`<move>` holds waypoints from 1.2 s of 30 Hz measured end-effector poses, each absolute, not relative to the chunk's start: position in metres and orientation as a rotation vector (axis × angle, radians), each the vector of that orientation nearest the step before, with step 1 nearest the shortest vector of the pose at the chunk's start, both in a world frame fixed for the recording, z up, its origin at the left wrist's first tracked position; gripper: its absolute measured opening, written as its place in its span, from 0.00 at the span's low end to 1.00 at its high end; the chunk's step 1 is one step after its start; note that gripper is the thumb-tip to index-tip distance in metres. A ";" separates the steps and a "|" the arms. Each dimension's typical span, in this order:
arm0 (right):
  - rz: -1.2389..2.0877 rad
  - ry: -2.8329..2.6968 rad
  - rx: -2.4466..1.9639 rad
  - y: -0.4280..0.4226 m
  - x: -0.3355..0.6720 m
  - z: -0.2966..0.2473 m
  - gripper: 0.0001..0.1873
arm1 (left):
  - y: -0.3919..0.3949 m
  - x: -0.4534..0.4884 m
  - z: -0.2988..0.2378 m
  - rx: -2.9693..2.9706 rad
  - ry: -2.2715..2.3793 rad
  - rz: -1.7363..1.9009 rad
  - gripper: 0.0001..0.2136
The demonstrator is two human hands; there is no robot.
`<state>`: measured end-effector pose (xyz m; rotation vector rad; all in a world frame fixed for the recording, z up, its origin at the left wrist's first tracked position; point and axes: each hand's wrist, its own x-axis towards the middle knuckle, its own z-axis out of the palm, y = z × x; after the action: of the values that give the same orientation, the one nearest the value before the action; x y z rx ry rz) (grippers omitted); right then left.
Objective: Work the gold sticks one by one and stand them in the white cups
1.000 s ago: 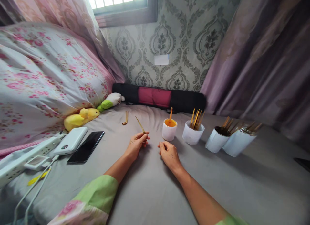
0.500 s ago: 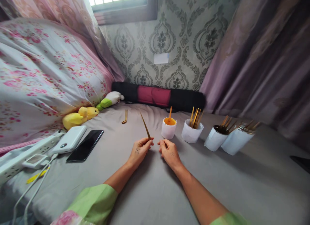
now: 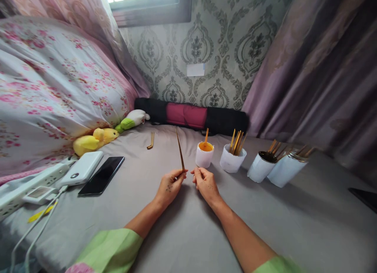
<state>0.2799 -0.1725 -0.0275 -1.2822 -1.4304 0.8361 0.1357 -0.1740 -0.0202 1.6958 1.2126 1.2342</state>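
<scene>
My left hand [image 3: 172, 186] pinches the lower end of a thin gold stick [image 3: 180, 151], which stands nearly upright and points away from me. Close beside it, my right hand [image 3: 205, 183] has its fingertips pressed together; what they hold, if anything, is hidden. Just beyond the right hand is a white-wrapped cup [image 3: 204, 158], orange-gold inside, with a gold stick in it. Farther right, a second white-wrapped cup [image 3: 232, 163] holds several gold sticks. Bent gold pieces, like metal straws [image 3: 150, 141], lie on the grey sheet to the left.
Two taller white-wrapped containers [image 3: 260, 171] with sticks stand at the right. On the left lie a black phone [image 3: 101, 176], a white power bank [image 3: 84, 169], a power strip [image 3: 26, 190] and plush toys [image 3: 96, 141]. A long black and maroon bag [image 3: 187, 115] rests against the wall.
The gold stick in my left hand has swung more upright, its tip moving right and slightly up. My right hand has hardly moved.
</scene>
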 end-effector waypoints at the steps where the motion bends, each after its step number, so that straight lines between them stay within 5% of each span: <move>1: 0.839 -1.429 -1.269 -0.173 0.280 -0.027 0.22 | -0.175 0.135 -0.020 1.722 1.212 1.235 0.12; 36: 0.902 -1.317 -1.138 -0.176 0.275 -0.021 0.23 | -0.185 0.126 -0.018 2.690 1.356 0.714 0.13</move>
<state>0.2747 -0.1765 -0.0210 -1.1375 -1.3169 0.9021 0.1258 -0.1853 -0.0182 2.6896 1.3562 0.7135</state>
